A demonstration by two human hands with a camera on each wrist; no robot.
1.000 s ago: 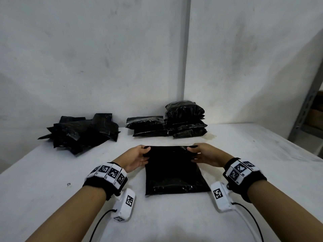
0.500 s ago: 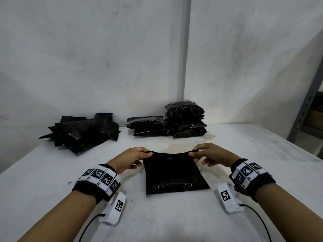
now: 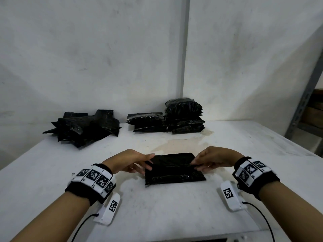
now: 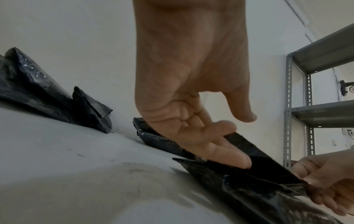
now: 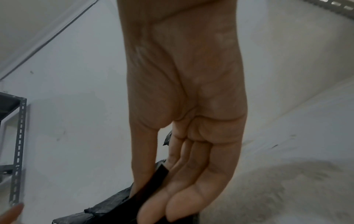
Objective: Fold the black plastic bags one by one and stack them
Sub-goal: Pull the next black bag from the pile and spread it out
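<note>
Between both hands' grip, left hand [image 3: 130, 161] and right hand [image 3: 212, 158], lies the black bag [image 3: 174, 169].

White walls [image 3: 87, 49] w/ grey metal shelving [image 4: 325, 60], white table [image 3: 174, 206].

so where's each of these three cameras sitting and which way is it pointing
Head: worn on the head, looking forward and down at the white table; shows both forearms, left hand and right hand pinching the black bag.
Left wrist: under the left wrist, looking along the palm toward a metal shelf; left hand's fingers on the bag.
Right wrist: under the right wrist, looking along the palm at the wall; the right hand grips the bag edge.
Shared: all three show the bag; head and left wrist also show the loose bag pile.
</note>
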